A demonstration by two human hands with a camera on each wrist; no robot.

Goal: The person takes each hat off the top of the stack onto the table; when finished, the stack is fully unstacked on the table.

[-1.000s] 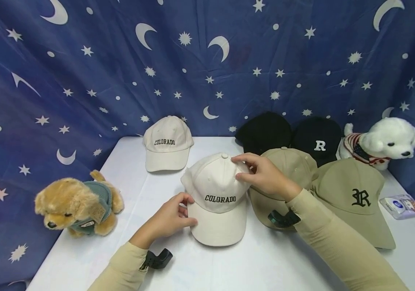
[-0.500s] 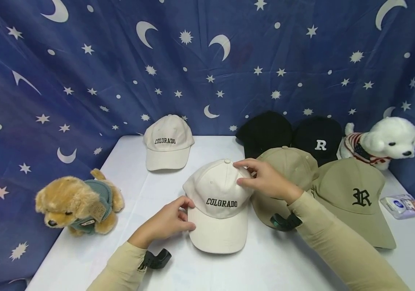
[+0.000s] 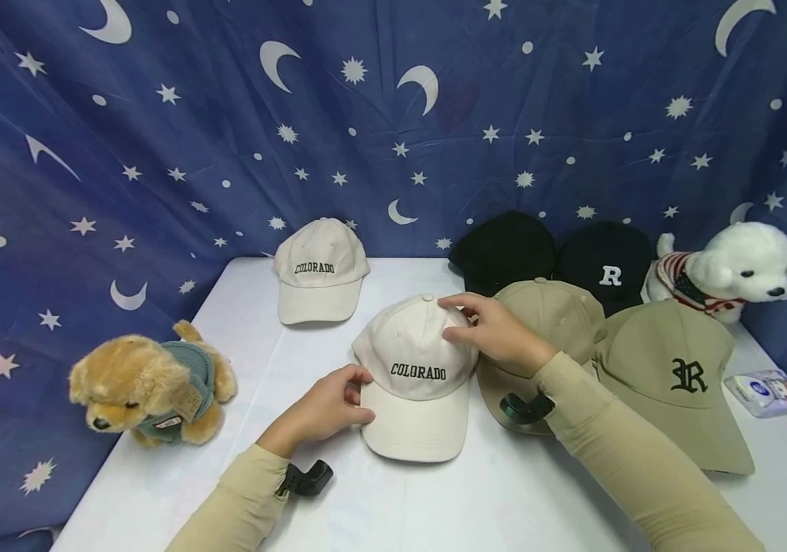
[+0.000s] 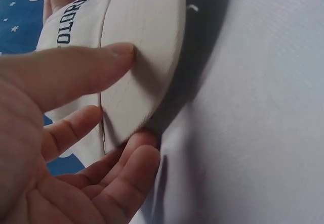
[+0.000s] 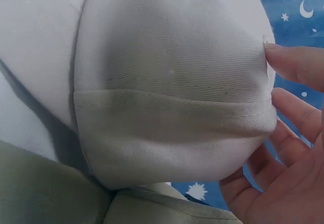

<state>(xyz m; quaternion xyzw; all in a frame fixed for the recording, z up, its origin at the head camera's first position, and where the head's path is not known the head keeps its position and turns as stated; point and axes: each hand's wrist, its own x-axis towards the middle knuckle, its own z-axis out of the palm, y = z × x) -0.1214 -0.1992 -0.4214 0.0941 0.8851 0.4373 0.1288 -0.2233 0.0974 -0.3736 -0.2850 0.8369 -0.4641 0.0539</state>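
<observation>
A cream baseball cap (image 3: 417,368) lettered COLORADO faces front in the middle of the head view. My left hand (image 3: 327,402) holds the side of its brim; in the left wrist view the thumb (image 4: 119,57) lies over the brim and fingers curl around the edge below. My right hand (image 3: 496,330) grips the crown near the top button, thumb and fingers spread around it in the right wrist view. Behind it to the left sits a matching cream cap (image 3: 320,268). A tan cap (image 3: 548,314) is close by on the right, partly behind my right hand and wrist.
Further right lie an olive cap (image 3: 662,360) with a black R, a black cap (image 3: 506,249) and a navy cap (image 3: 600,257). Plush dogs, one brown (image 3: 131,383) and one white (image 3: 745,264), stand at either side. A small purple packet (image 3: 768,392) lies at right.
Held in both hands, the cream cap first came slightly toward me, then went back up and away a little. Both hands shifted with it; the other things stayed put.
</observation>
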